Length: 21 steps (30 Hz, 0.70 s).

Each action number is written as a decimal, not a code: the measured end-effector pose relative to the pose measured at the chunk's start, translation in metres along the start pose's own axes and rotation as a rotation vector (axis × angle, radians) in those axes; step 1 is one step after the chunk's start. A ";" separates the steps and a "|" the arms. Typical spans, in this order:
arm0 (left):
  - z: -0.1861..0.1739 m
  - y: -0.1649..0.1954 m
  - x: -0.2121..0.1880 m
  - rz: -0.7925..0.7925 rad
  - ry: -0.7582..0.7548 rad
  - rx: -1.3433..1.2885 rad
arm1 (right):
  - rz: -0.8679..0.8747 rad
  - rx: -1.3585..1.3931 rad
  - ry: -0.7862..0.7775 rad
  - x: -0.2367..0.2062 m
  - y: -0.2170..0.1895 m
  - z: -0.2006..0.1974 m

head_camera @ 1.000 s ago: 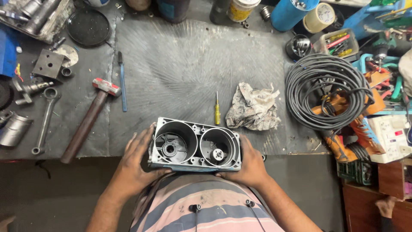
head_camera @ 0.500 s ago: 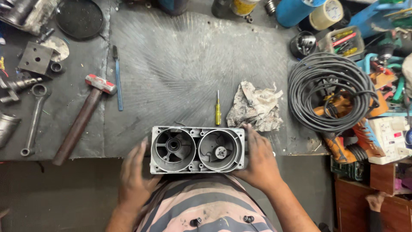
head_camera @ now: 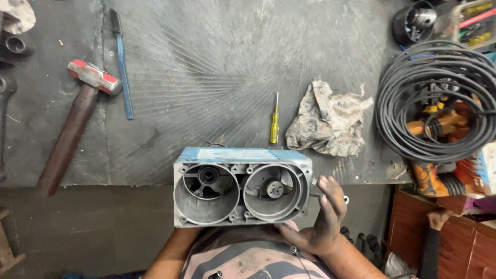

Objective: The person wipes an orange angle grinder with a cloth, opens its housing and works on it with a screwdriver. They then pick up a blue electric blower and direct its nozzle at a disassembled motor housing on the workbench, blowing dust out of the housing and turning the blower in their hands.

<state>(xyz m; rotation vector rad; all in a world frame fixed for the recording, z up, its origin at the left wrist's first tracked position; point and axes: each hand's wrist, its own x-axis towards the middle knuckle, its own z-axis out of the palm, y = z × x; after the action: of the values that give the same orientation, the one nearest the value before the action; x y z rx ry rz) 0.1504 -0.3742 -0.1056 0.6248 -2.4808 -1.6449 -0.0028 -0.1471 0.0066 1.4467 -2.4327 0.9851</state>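
resting at the near edge of the workbench [head_camera: 217,62], the grey metal housing [head_camera: 242,192] shows two round bores facing up. the right hand [head_camera: 321,217] presses its right end, fingers spread. the left hand is hidden beneath; its grip cannot be told. beyond lie a yellow screwdriver [head_camera: 274,124], a crumpled rag [head_camera: 326,120] and a hammer [head_camera: 77,113].

— Were any packages, labels, signs or screens about?

— Hardly any. At the far right corner of the worktop [head_camera: 310,51] stood a clear plastic box [head_camera: 473,20], rectangular, with red, green and yellow items showing through its walls.

— Anything else?

— At the right edge lay a flat white piece with a blue comb-like pattern [head_camera: 485,168]; whether it was a package, I could not tell. No signs or screens showed.
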 end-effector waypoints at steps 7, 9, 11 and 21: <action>0.011 -0.009 -0.012 -0.007 -0.080 -0.019 | -0.025 0.077 -0.042 0.003 0.006 0.013; 0.015 -0.016 -0.013 -0.015 -0.083 -0.023 | -0.033 0.050 -0.076 0.005 0.009 0.015; 0.020 -0.020 -0.016 -0.024 -0.092 -0.026 | -0.018 0.033 -0.123 0.007 0.011 0.014; 0.021 -0.010 -0.010 -0.035 -0.139 -0.044 | 0.058 0.128 -0.260 0.038 0.015 -0.001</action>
<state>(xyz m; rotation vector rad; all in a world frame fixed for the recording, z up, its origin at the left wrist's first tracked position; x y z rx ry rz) 0.1557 -0.3560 -0.1218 0.5709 -2.5335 -1.8088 -0.0357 -0.1698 0.0171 1.6487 -2.6489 1.0400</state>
